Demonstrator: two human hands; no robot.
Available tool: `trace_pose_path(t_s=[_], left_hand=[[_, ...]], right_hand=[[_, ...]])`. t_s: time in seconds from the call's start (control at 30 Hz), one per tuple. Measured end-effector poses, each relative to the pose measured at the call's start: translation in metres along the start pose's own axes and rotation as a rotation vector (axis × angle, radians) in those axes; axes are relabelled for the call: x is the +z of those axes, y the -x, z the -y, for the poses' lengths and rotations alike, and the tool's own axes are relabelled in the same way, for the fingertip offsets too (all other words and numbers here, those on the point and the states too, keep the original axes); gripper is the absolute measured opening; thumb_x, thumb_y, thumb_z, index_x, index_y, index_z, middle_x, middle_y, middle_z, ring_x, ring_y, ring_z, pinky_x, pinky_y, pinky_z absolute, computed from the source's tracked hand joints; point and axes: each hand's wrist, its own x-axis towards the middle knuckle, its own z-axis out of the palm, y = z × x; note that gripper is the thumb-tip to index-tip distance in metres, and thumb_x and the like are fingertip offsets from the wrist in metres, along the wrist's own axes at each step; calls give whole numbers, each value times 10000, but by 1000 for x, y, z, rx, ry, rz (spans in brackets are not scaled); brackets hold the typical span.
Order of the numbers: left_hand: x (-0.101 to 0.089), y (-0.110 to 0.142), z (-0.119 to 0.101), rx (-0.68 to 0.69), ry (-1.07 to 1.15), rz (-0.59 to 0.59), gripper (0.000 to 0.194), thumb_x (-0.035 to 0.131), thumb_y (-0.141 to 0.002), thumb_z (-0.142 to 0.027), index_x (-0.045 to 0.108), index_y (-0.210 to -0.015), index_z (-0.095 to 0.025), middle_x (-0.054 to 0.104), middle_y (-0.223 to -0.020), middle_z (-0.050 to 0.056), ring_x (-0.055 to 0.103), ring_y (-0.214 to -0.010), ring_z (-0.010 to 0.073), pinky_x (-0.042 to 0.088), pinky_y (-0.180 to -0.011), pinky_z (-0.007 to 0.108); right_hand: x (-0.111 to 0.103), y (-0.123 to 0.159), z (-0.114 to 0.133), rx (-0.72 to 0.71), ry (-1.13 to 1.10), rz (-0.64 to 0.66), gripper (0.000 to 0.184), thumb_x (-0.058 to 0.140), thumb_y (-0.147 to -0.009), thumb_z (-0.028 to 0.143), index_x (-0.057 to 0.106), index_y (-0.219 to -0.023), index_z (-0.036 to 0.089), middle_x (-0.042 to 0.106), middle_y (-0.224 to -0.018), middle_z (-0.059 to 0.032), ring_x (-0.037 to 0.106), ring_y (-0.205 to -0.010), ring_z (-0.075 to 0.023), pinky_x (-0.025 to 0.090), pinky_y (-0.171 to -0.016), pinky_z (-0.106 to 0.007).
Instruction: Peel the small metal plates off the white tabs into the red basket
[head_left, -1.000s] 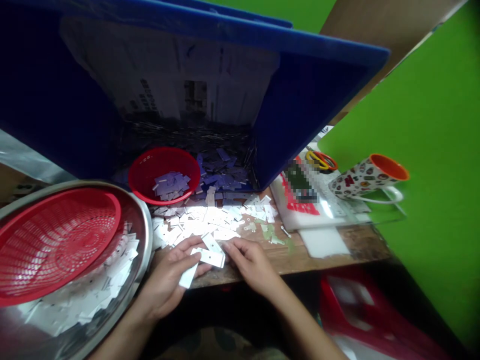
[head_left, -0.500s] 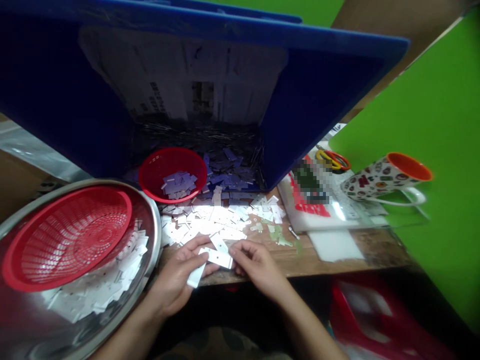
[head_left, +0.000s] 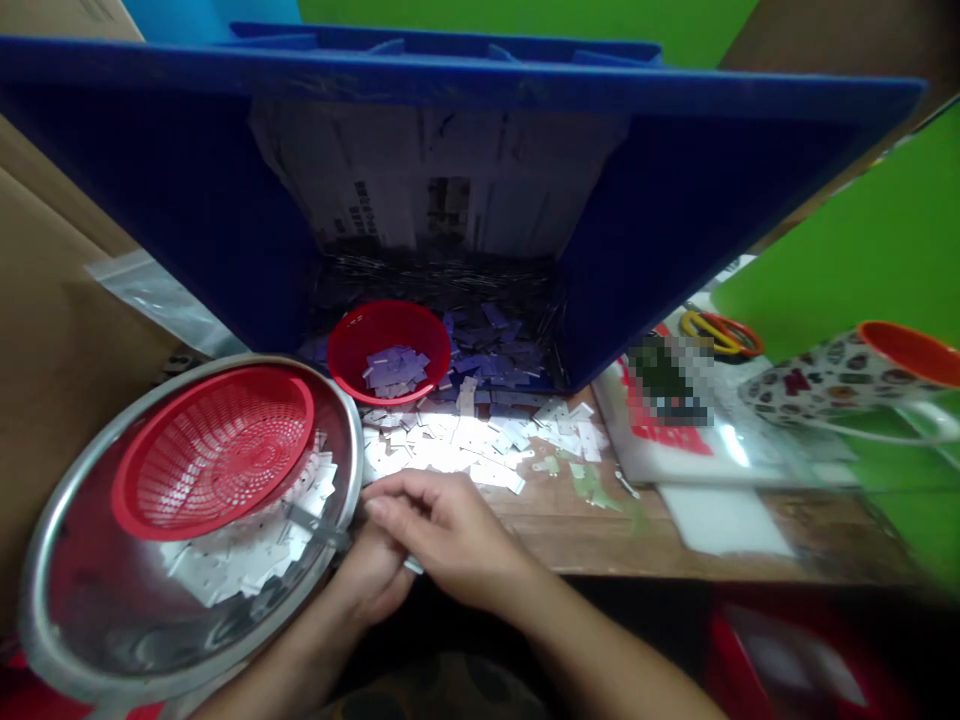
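My right hand lies curled over my left hand at the table's front edge, beside the steel basin. From under my hands a thin grey plate sticks out across the basin's rim, and my left hand seems to grip it. What my right fingers pinch is hidden. Small white plates are heaped on the wooden table just beyond my hands. More of them lie in the basin around a red colander.
A small red bowl with a few plates sits at the mouth of a big blue crate tipped on its side. To the right are a printed bag, scissors, a patterned mug and a white pad.
Both hands have moved left to the basin's rim. My right hand now covers the left, and the white plates held between them no longer show. The view has swung left.
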Motion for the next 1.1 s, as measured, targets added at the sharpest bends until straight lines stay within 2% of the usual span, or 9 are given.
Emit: trace_pose_path(t_s=[0.23,0.37,0.47,0.63,0.73,0.83,0.93,1.03,1.1], left_hand=[[-4,-1,-9,-119,-3,49,286,671,-790,-157,684,-1075,-151,713,-1119,134,644,-1069,276,530,-867,354],[2,-3,-9,-128,8,39,261,622,-827,-160,680,-1080,-136,709,-1145,148,619,-1119,274,524,-892,352],[6,-2,-10,-129,7,38,273,622,-820,-152,678,-1086,-129,705,-1159,150,609,-1139,273,517,-906,349],[9,1,-13,-104,10,42,291,632,-797,-135,685,-1083,-128,704,-1162,150,585,-1173,297,501,-934,375],[11,2,-13,-115,31,43,278,626,-799,-120,688,-1070,-133,710,-1149,143,596,-1163,289,489,-954,380],[13,1,-13,-159,69,43,254,587,-816,-100,687,-1048,-120,730,-1087,144,634,-1110,273,505,-933,364],[11,-2,-16,-259,143,57,239,542,-850,-134,681,-1036,-79,734,-1043,170,704,-828,193,557,-709,260],[5,-5,-18,-381,247,88,274,496,-885,-193,678,-1013,-33,737,-968,188,531,-458,61,418,-410,168],[3,-7,-20,-411,291,89,303,474,-901,-219,676,-998,-16,738,-924,187,444,-403,43,354,-362,166]], right_hand=[[-58,33,-34,-1,246,-393,188,561,-888,336,664,-851,184,680,-813,-22,611,-775,-159,467,-719,-261],[-65,57,-58,98,226,-355,200,598,-864,367,655,-905,179,664,-796,-24,602,-741,-161,477,-678,-260],[-61,67,-65,87,149,-357,210,575,-884,352,635,-990,181,667,-833,-32,622,-754,-158,505,-672,-251],[-61,72,-62,-161,422,-313,279,504,-911,191,618,-1162,234,648,-1043,-69,615,-963,-183,507,-852,-318],[-62,71,-63,-301,497,-334,248,528,-903,185,671,-1097,241,652,-1029,-79,606,-989,-205,503,-869,-357],[-60,67,-67,-166,292,-510,134,608,-871,274,711,-920,203,684,-859,-64,631,-816,-195,525,-752,-332],[-60,62,-68,101,-151,-628,195,718,-778,359,696,-816,169,676,-711,-30,577,-585,-130,486,-556,-251],[-62,59,-66,197,-497,-629,263,802,-679,361,697,-797,151,685,-686,-25,537,-519,-89,445,-498,-207],[-63,58,-65,210,-591,-622,285,829,-641,351,706,-794,144,697,-691,-33,546,-523,-84,445,-500,-199]])
